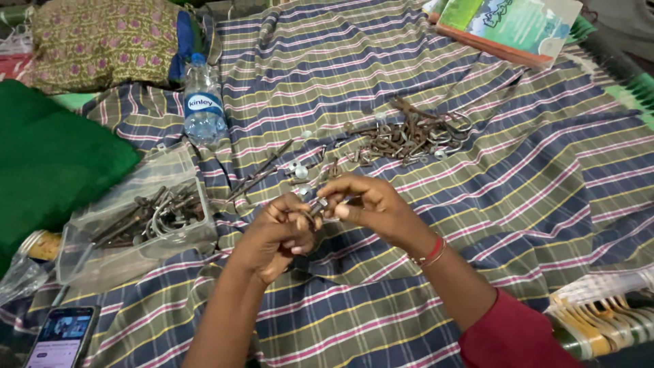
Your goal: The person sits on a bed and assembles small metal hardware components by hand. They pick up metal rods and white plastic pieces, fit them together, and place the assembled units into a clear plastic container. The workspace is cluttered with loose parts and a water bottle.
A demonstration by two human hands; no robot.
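A striped cloth spreads under both hands. Beyond the right hand lies a rusty hardware pile; a clear box sits left of the left hand. Both hands pinch closed on a small metal piece, mostly hidden by fingers.

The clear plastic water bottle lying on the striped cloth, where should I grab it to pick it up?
Grab the clear plastic water bottle around its middle, at the labelled band, coming down from above. It lies on its side on the striped cloth with its blue cap pointing away, so the round body is open to your fingers on both sides. The clear plastic box of rusty metal parts sits nearer you, so reaching from above likely avoids it.
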